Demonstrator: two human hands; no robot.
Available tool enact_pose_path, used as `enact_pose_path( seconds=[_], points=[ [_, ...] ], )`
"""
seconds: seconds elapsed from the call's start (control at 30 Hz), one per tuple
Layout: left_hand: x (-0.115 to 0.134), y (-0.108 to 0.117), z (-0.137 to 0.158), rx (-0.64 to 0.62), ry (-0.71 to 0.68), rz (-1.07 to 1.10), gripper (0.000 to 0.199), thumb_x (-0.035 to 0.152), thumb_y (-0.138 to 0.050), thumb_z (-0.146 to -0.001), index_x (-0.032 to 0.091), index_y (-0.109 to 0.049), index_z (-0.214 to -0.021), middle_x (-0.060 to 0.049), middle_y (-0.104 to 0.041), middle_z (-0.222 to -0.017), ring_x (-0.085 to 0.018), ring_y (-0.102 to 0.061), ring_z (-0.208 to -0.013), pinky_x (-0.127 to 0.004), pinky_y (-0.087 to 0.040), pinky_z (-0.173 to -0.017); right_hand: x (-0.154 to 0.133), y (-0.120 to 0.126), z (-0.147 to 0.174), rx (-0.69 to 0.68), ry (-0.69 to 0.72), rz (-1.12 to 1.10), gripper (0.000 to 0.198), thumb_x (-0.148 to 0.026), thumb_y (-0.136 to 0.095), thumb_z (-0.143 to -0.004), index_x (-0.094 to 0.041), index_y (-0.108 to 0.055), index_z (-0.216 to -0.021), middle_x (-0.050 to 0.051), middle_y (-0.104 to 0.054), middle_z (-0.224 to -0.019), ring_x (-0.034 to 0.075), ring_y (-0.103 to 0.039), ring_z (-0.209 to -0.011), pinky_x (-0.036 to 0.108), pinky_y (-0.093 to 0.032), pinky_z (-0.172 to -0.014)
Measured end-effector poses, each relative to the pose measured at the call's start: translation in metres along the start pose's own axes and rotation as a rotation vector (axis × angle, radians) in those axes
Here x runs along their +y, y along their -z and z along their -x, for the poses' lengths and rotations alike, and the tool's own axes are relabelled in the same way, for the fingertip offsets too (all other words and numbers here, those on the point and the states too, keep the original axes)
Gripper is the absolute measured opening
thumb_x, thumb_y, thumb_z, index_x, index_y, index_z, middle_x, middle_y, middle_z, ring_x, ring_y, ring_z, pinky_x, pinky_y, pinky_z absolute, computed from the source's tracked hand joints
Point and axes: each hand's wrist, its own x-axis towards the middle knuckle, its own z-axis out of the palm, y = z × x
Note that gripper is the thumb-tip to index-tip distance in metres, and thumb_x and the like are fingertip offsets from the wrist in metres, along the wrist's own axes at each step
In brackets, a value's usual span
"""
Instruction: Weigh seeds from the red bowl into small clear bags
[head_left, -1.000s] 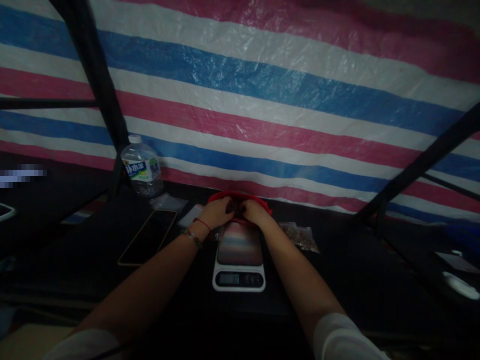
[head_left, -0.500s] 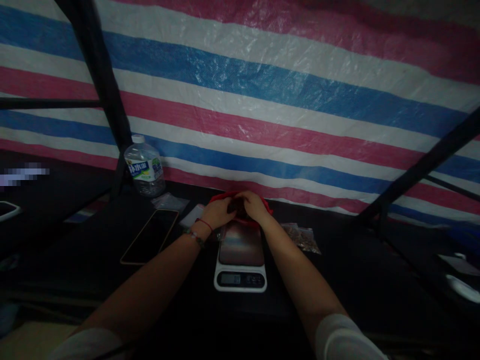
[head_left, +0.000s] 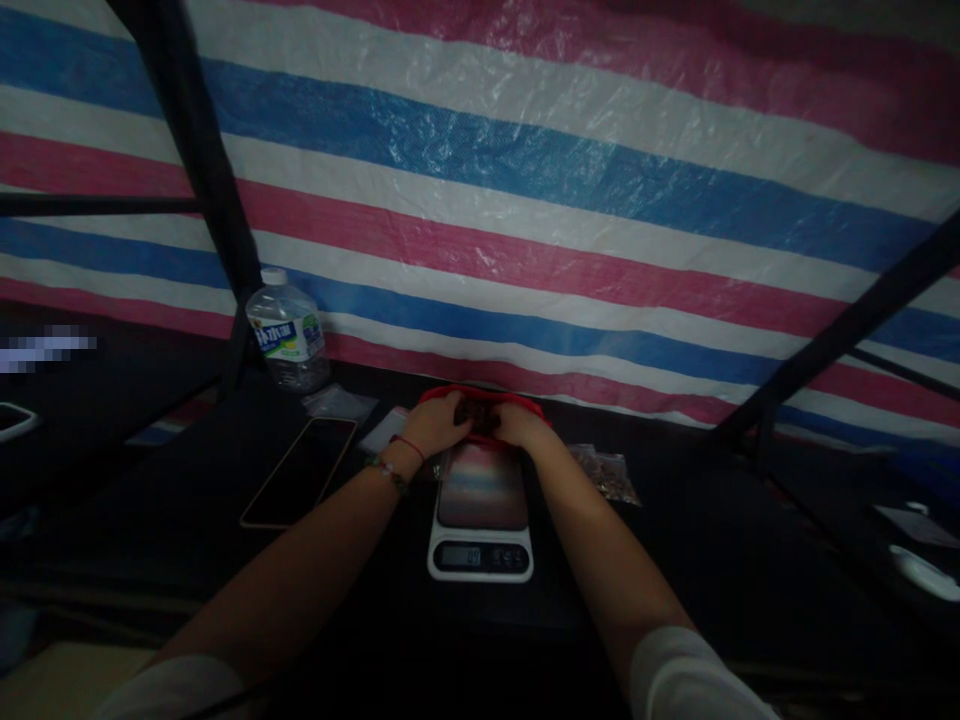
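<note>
A red bag [head_left: 536, 404] lies open behind the kitchen scale, with small dark brown pieces [head_left: 481, 414] in its mouth. At its left side my left hand [head_left: 437, 424] is closed on the bag, the thumb near the pieces. My right hand [head_left: 519, 424] reaches in from the right, fingers bent down among the dark pieces; the fingertips are hidden. Between my forearms stands the white digital scale [head_left: 482, 490], its platform bare and its display lit.
Left of the scale lie a phone [head_left: 301, 472] and clear plastic bags [head_left: 339, 403]. A large clear bottle [head_left: 287, 335] stands behind them. Small filled zip bags [head_left: 613, 477] lie on the right. Dark metal posts [head_left: 214, 190] rise before a striped sheet [head_left: 525, 190].
My right hand has moved lower and slightly right over the bag, so more of the dark pieces show. My left hand has stayed nearly in place.
</note>
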Motion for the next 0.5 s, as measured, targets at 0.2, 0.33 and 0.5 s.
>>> enact_pose_path(
  seconds=[0.2, 0.33, 0.5],
  points=[
    [-0.001, -0.002, -0.001, -0.011, -0.038, 0.029, 0.036, 0.043, -0.056, -0.083, 0.019, -0.058, -0.109, -0.010, -0.069, -0.099, -0.025, -0.065, -0.089, -0.032, -0.047, -0.076, 0.004, 0.002, -0.005, 0.050, 0.004, -0.057, 0.024, -0.015, -0.057, -0.081, -0.018, -0.075, -0.096, 0.009, -0.074, -0.095, 0.018, -0.068, -0.086, 0.022, -0.047, -0.073],
    [-0.002, -0.005, -0.002, -0.013, -0.079, 0.043, 0.032, 0.042, -0.055, -0.084, 0.019, -0.061, -0.105, -0.010, -0.069, -0.099, -0.024, -0.065, -0.090, -0.032, -0.047, -0.077, 0.004, 0.004, -0.011, 0.279, -0.013, -0.216, 0.026, -0.011, -0.057, -0.079, -0.018, -0.074, -0.097, 0.006, -0.074, -0.100, 0.017, -0.066, -0.092, 0.023, -0.047, -0.083],
    [-0.003, -0.009, -0.004, -0.009, -0.085, 0.035, 0.036, 0.042, -0.054, -0.084, 0.019, -0.060, -0.112, -0.009, -0.069, -0.104, -0.024, -0.066, -0.094, -0.032, -0.048, -0.081, -0.007, -0.001, -0.012, 0.460, 0.257, -0.467, 0.025, -0.010, -0.058, -0.081, -0.019, -0.072, -0.099, 0.004, -0.072, -0.102, 0.015, -0.065, -0.095, 0.026, -0.047, -0.089]
  ],
)
